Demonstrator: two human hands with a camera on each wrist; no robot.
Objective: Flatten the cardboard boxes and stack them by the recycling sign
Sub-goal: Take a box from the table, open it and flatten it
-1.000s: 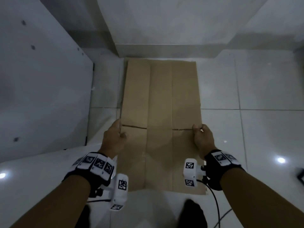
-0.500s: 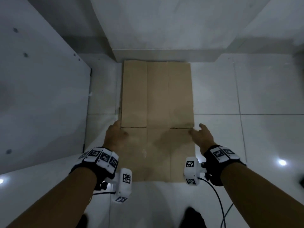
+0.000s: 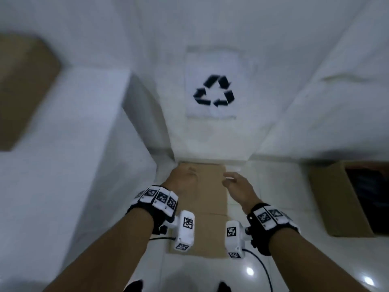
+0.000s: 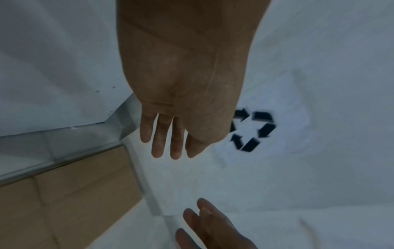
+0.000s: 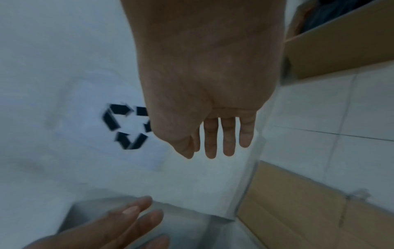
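Black wristbands (image 3: 155, 204) with white coded tags, white cabled cameras (image 3: 185, 232).

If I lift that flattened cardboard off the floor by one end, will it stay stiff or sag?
The flattened cardboard would likely bend: fold lines run along and across it. It looks thin and probably light for its area. On the glossy tiled floor it may well slide if pushed.

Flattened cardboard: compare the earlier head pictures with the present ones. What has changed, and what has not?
Both hands have let go: the left hand and right hand gripped the side edges of the flattened cardboard, and now hang open above it. The view has tilted up, revealing the recycling sign. The cardboard still lies flat on the floor against the wall.
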